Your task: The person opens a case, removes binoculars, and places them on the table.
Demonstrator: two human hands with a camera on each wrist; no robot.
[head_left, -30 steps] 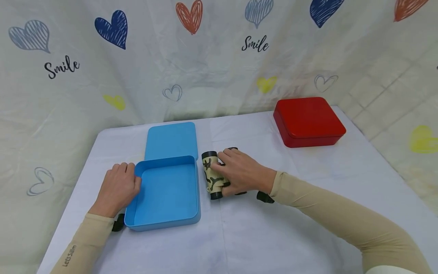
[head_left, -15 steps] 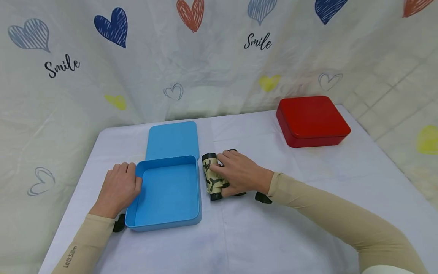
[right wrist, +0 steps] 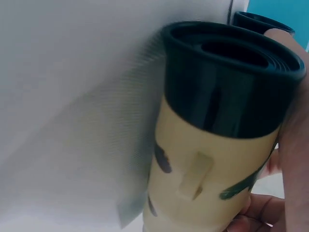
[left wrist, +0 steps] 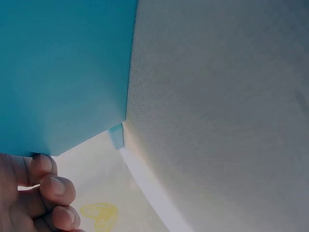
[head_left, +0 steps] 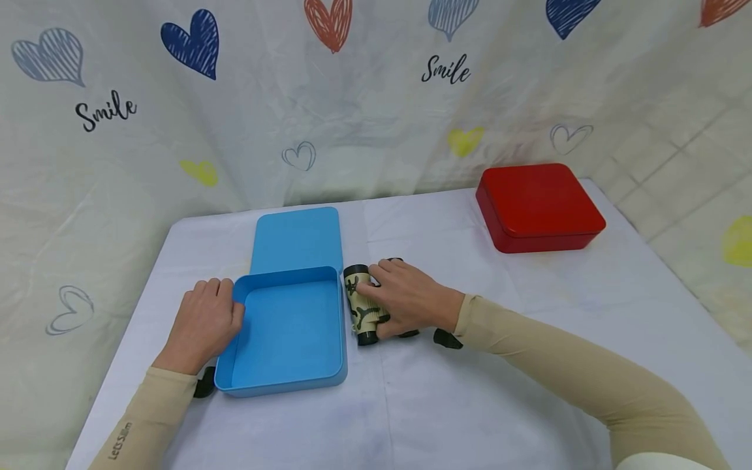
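Observation:
Camouflage-patterned binoculars (head_left: 363, 307) with black end rings lie on the white-covered table, close against the right side of an open blue box (head_left: 288, 382). My right hand (head_left: 408, 297) grips them from above and hides much of the far barrel. In the right wrist view, one barrel of the binoculars (right wrist: 207, 169) fills the middle, with fingers curled around behind it. At the box's left wall, my left hand (head_left: 202, 323) holds the rim near the far corner. Its curled fingertips (left wrist: 58, 186) show just below the blue wall in the left wrist view.
The blue lid (head_left: 298, 238) lies behind the box, overlapping its back edge in the head view. A closed red box (head_left: 540, 202) stands at the table's back right. A pale curtain (head_left: 364, 117) with printed hearts hangs behind the table (head_left: 446, 411).
My right hand has slid the binoculars a little left, narrowing the gap to the blue box. The left hand stays at the box rim. The head view has shifted slightly.

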